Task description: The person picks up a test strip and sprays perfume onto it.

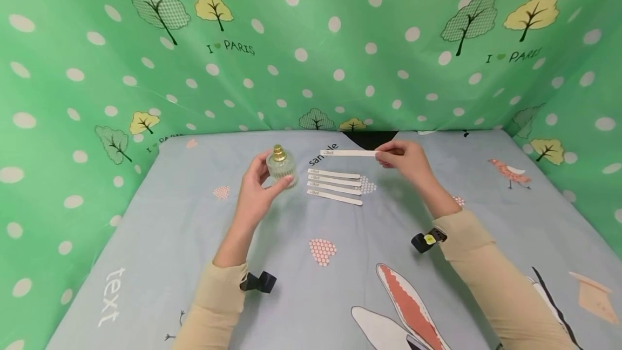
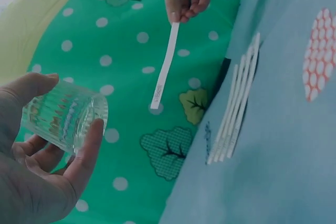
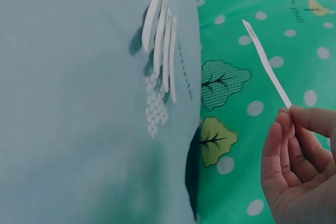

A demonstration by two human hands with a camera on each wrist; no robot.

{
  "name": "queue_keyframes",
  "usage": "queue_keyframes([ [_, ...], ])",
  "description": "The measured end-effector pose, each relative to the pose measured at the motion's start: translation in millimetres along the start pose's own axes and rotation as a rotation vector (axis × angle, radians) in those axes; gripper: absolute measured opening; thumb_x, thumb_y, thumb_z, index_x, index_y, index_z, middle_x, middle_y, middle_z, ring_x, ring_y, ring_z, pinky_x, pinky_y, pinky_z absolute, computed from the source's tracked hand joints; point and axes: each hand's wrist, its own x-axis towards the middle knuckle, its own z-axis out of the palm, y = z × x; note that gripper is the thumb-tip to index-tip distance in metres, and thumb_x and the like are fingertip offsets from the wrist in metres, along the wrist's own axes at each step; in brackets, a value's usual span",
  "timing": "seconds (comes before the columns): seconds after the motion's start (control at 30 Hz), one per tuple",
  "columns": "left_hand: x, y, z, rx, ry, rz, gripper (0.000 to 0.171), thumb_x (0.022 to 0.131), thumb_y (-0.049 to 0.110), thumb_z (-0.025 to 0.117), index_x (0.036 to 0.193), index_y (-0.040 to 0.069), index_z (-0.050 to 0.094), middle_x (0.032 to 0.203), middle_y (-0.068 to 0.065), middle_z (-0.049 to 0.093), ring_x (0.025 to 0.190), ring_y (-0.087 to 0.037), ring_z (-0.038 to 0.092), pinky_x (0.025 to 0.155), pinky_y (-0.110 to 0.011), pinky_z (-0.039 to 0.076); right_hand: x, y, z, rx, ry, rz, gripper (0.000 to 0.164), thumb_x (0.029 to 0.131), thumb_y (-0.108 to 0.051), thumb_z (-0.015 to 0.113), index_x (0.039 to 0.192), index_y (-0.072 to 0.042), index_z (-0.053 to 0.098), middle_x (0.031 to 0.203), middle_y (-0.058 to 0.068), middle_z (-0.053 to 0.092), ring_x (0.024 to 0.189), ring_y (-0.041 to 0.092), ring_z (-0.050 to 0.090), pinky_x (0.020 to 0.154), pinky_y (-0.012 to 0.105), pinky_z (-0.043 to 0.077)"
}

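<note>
My left hand (image 1: pixel 259 187) grips a ribbed clear glass perfume bottle (image 1: pixel 282 170) with a gold spray top (image 1: pixel 278 152), holding it upright above the table. Fingers and thumb wrap the glass sides in the left wrist view, where the bottle's base (image 2: pixel 92 116) shows. Between thumb and fingertips my right hand (image 1: pixel 405 160) pinches one end of a white paper test strip (image 1: pixel 350 153); its printed end points left, toward the bottle, with a gap between them. Several more white strips (image 1: pixel 335 189) lie side by side on the table below the held strip.
A grey-blue printed cloth (image 1: pixel 291 296) covers the table. Behind it hangs a green dotted curtain (image 1: pixel 272 69), which also closes off both sides. Small black wrist cameras (image 1: pixel 266 282) are strapped at both sleeves.
</note>
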Motion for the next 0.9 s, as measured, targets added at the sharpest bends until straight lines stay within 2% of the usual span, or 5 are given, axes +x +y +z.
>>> queue_keyframes([
  [0.13,2.0,12.4,1.9,-0.037,-0.008,0.01,0.06,0.086,-0.002,0.073,0.14,0.001,0.047,0.136,-0.018,0.059,0.123,-0.028,0.058,0.11,-0.037,0.044,-5,-9,-3,-0.007,0.024,-0.048,0.027,0.094,-0.018,0.07,0.108,0.005,0.069,0.079,-0.013,0.068,0.077,0.006,0.069,0.074,0.023,0.06],
  [0.3,0.7,19.9,2.4,-0.093,-0.031,-0.015,0.062,0.088,-0.005,0.069,0.144,0.004,0.043,0.14,-0.015,0.056,0.123,-0.027,0.058,0.093,-0.024,0.055,-13,-16,-4,-0.039,0.038,-0.08,0.026,0.094,-0.02,0.07,0.108,0.003,0.07,0.087,-0.002,0.073,0.078,0.005,0.069,0.074,0.023,0.06],
  [0.47,-3.3,21.0,2.4,-0.135,-0.068,0.045,0.074,0.089,-0.009,0.065,0.151,0.012,0.031,0.136,-0.017,0.056,0.114,-0.026,0.061,0.077,-0.024,0.06,-23,-21,-4,-0.026,0.063,-0.115,0.027,0.093,-0.018,0.071,0.11,0.003,0.071,0.086,-0.005,0.073,0.075,0.0,0.068,0.072,0.02,0.059],
  [0.73,-6.8,21.1,5.5,0.027,-0.095,0.179,0.08,0.092,0.0,0.065,0.155,0.026,0.023,0.123,-0.019,0.058,0.101,-0.03,0.064,0.064,-0.028,0.061,-33,-29,-5,0.044,0.112,-0.196,0.026,0.093,-0.013,0.07,0.112,0.004,0.071,0.079,-0.02,0.069,0.072,-0.002,0.069,0.071,0.019,0.059],
  [0.9,-7.4,18.9,7.2,0.107,-0.085,0.22,0.078,0.092,0.001,0.064,0.155,0.027,0.025,0.135,-0.016,0.051,0.102,-0.035,0.064,0.06,-0.029,0.061,-35,-34,-5,0.052,0.133,-0.234,0.025,0.092,-0.013,0.072,0.111,0.002,0.072,0.078,-0.02,0.069,0.073,0.003,0.071,0.071,0.018,0.059],
])
